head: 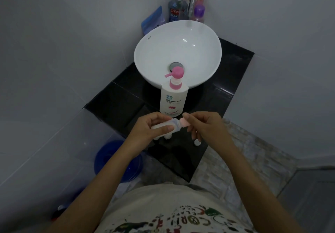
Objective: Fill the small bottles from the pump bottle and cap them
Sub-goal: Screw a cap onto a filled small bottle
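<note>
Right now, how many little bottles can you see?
4: one small bottle held sideways between the left hand and right hand, and three more on the black counter below the hands. The hands may hide others.

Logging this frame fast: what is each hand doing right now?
Left hand: closed around the small bottle, held sideways.
Right hand: fingertips pinched on the pink cap at the bottle's neck.
</note>
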### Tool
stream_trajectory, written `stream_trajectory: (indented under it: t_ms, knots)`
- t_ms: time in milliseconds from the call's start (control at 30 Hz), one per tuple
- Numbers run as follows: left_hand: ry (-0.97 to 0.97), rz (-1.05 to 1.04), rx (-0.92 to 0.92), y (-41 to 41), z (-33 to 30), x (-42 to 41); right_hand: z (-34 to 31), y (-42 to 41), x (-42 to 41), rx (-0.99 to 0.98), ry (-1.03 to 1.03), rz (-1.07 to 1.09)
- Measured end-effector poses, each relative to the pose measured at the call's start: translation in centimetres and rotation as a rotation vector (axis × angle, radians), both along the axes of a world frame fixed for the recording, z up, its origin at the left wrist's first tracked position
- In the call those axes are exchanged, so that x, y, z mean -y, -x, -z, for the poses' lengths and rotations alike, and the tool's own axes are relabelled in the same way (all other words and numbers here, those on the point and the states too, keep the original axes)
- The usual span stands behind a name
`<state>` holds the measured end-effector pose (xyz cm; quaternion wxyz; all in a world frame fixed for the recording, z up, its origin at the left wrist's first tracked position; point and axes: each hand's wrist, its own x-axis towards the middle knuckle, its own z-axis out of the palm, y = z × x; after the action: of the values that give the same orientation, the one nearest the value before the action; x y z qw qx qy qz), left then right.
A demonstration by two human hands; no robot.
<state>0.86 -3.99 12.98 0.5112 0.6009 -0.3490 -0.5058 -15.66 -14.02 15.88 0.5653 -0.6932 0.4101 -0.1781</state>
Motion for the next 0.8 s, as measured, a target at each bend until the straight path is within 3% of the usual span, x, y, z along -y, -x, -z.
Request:
stream_trajectory:
  t_ms: [233,467,667,800]
  knots:
    - [-0.006,-0.013,0.017,0.2,-0.3,-0.2,-0.7,0.5,-0.2,-0.017,-0.035,-0.031]
    - [-0.002,0.015,0.031,0.7,-0.8,-0.5,-0.9,0.5,-0.7,-0.168,0.067,0.010]
    - [-0.006,-0.011,0.040,0.7,-0.8,-0.7,-1.1,1.5,-0.6,-0.005,-0.033,-0.108]
    - [0.000,-0.003,0.034,0.8,-0.8,-0.7,-0.7,1.3,-0.9,-0.071,0.016,-0.033]
